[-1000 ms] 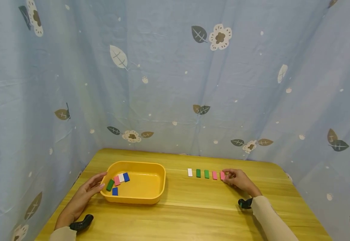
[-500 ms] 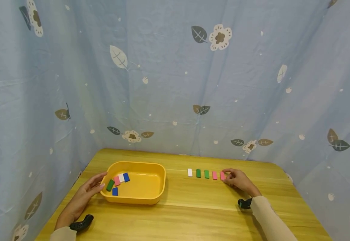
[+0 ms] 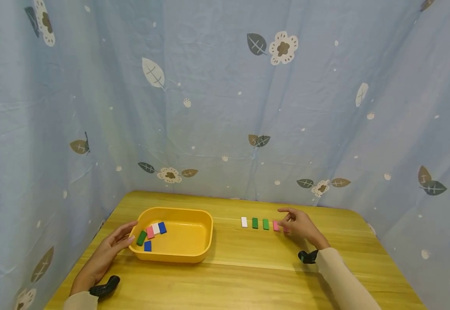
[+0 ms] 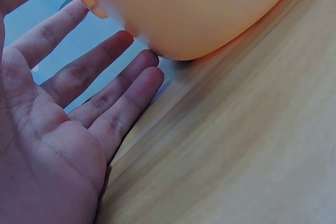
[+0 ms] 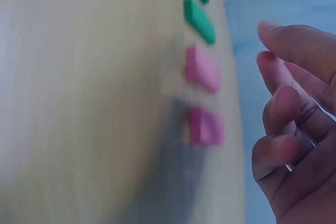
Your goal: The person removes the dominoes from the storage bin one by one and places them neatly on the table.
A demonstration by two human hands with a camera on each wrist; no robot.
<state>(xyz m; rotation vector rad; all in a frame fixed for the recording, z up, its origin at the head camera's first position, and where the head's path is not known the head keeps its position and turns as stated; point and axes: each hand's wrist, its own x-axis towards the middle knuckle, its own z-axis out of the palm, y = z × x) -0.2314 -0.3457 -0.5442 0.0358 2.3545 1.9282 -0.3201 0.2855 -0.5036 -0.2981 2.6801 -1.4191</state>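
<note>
My left hand (image 3: 106, 247) rests against the left end of a yellow plastic tray (image 3: 172, 258). In the left wrist view its fingers are nearly straight, with fingertips at the tray's outer wall (image 4: 194, 19). My right hand (image 3: 301, 226) hovers over the right end of a row of small rectangular blocks, holding nothing, fingers loosely bent. Below it lie two pink blocks, the end one (image 5: 207, 126) partly hidden by the hand in the head view, the other (image 3: 275, 226) beside it. Leftward follow a light green block (image 3: 265, 224), a dark green one (image 3: 255, 223) and a white one (image 3: 244, 221).
Inside the tray lie a green block (image 3: 141, 238), a pink block (image 3: 150, 232), a white block (image 3: 155, 228) and two blue blocks (image 3: 148, 246), all toward its left end. The wooden table (image 3: 229, 280) ends at a blue patterned curtain (image 3: 217, 107) behind and at the sides.
My right hand has let go of the end pink block and risen slightly, shifting left above the two pink blocks. The left hand and tray have stayed in place.
</note>
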